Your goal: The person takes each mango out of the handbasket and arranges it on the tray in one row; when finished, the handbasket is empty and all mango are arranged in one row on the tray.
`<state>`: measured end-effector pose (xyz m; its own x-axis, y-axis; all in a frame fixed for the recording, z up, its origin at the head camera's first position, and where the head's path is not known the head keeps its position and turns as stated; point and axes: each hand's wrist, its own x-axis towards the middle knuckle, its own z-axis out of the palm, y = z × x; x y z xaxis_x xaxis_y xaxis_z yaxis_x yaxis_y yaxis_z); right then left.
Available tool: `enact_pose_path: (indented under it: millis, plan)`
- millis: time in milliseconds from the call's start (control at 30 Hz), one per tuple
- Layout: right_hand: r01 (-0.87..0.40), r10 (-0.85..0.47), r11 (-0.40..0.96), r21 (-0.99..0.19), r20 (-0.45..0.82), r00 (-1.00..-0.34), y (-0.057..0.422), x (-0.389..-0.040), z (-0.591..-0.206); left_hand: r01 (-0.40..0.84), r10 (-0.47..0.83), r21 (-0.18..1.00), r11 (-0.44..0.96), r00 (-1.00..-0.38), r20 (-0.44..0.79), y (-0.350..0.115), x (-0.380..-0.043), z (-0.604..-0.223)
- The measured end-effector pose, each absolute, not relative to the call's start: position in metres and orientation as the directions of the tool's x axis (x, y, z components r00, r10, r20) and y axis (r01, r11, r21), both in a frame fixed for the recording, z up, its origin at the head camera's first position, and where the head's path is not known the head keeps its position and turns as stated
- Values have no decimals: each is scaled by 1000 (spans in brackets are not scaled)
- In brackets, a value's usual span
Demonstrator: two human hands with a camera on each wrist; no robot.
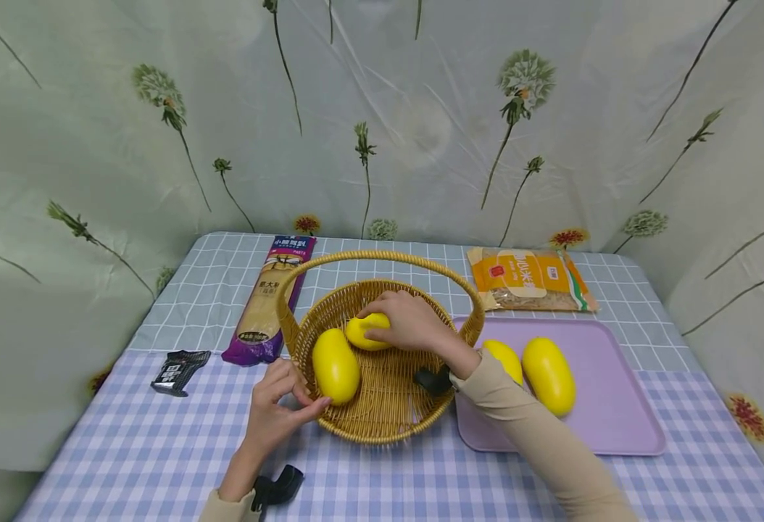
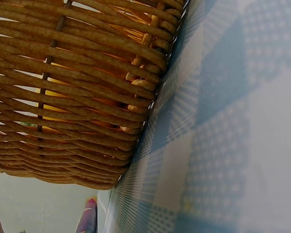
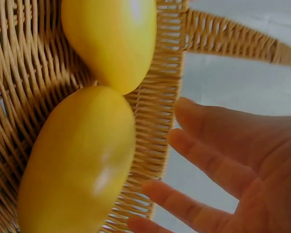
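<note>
A wicker basket [image 1: 382,391] with a tall handle stands in the middle of the table, two yellow mangoes inside. One mango [image 1: 335,367] lies against the left wall; the other mango [image 1: 367,332] lies behind it, partly hidden by my right hand [image 1: 411,320]. In the right wrist view the right hand's fingers [image 3: 211,167] are spread and loosely straight, apart from both mangoes. My left hand [image 1: 282,399] pinches the basket's front-left rim between thumb and fingers. The left wrist view shows mostly the woven outer wall [image 2: 72,97], with a sliver of that hand.
Right of the basket is a purple tray [image 1: 617,406] bearing a mango [image 1: 549,376] and another mango [image 1: 503,360] partly behind my sleeve. An orange grain bag [image 1: 532,280] lies behind it. Left are a pasta packet [image 1: 267,297] and a small black packet [image 1: 179,372].
</note>
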<state>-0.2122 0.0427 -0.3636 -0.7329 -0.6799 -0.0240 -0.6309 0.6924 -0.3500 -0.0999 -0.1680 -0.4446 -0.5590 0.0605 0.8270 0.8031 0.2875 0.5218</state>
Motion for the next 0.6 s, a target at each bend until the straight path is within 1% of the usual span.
enact_pose_path:
  millis: [300, 433, 600]
  plan:
    - [-540, -605, 782, -310, -170, -778, 37, -223, -373, 806, 59, 519, 285, -556, 829, -168, -100, -445]
    - [-515, -584, 800, -308, -197, -788, 35, -225, -378, 808, 58, 516, 285, -552, 832, -168, -100, -445]
    - [-492, -570, 804, -334, -200, -797, 35, -225, -382, 807, 59, 518, 284, -554, 830, -168, -100, -445]
